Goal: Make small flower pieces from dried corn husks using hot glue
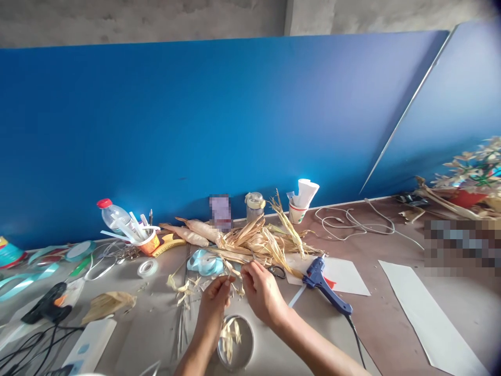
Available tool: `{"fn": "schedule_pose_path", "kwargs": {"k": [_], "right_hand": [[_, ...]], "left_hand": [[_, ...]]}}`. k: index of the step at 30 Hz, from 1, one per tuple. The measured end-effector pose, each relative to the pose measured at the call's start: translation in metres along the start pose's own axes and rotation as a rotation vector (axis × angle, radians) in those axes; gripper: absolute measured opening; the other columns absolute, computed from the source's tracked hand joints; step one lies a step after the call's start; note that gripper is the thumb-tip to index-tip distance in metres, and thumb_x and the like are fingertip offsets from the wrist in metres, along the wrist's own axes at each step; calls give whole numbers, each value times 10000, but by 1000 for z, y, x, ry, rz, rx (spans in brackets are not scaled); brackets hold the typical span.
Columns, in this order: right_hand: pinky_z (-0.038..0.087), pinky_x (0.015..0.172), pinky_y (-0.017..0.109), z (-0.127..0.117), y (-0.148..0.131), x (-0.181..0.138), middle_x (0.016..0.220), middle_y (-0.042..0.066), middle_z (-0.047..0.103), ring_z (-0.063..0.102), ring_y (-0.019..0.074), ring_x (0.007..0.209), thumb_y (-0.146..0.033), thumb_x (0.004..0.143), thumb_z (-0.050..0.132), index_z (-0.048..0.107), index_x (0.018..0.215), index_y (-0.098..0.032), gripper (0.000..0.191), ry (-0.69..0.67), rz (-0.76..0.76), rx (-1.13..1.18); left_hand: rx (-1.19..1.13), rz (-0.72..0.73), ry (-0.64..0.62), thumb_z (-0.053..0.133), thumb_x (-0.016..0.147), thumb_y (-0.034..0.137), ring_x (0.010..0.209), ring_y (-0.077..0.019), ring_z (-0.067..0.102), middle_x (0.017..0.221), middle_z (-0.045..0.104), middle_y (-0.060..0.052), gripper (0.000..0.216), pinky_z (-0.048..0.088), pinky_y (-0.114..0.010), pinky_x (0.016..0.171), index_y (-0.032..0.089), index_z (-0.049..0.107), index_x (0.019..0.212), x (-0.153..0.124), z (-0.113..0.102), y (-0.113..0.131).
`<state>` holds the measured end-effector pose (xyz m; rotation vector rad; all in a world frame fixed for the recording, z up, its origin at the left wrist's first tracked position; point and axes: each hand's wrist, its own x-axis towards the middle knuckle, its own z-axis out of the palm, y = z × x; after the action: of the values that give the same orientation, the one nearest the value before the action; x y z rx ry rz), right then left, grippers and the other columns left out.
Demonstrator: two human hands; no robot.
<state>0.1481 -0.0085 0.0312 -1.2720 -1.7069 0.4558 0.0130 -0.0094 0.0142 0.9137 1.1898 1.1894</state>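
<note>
Close together over the middle of the table, my left hand and my right hand both have their fingers pinched. A small pale bit shows at the left fingertips, but I cannot make out what either hand holds. Just beyond them lies a heap of dry corn husks. Below and between my wrists, a round bowl contains cut strips of husk. A blue ribbon roll lies beyond my left hand, and black-handled scissors are partly hidden beyond my right hand.
To the right, a blue glue gun rests by white paper, its cord trailing forward. Left are a paper cup of sticks, a tape roll, a black glue gun and a power strip. A blue partition stands behind.
</note>
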Motion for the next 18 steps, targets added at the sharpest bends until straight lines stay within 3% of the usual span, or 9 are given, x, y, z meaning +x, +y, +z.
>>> {"fn": "schedule_pose_path", "kwargs": {"k": [3,6,14,18], "right_hand": [[372,585,255,-3,2,0,691,40,520,466,151,619,-120,850,364,505,726,-174,196,1,-191,-201],[359,581,269,-4,2,0,676,38,510,452,160,606,-128,864,360,495,722,-180,203,-7,-280,-333],[354,584,272,-6,0,0,692,39,514,442,161,613,-118,856,389,497,728,-180,179,-77,-331,-386],[354,588,279,-5,-1,-1,694,39,514,431,162,609,-116,853,396,495,722,-178,176,-81,-337,-417]], "left_hand": [[111,10,-36,646,675,483,453,-80,255,466,327,79,375,193,-220,463,148,676,841,-4,1,3],[154,8,-87,614,701,511,466,-88,228,472,300,77,403,176,-233,470,146,680,859,-8,3,9],[271,82,-155,576,749,480,470,-105,266,483,337,58,365,198,-235,468,151,689,861,-9,4,12],[311,124,-150,583,755,430,494,-124,347,516,451,28,307,266,-236,488,164,700,854,-6,2,7]]}}
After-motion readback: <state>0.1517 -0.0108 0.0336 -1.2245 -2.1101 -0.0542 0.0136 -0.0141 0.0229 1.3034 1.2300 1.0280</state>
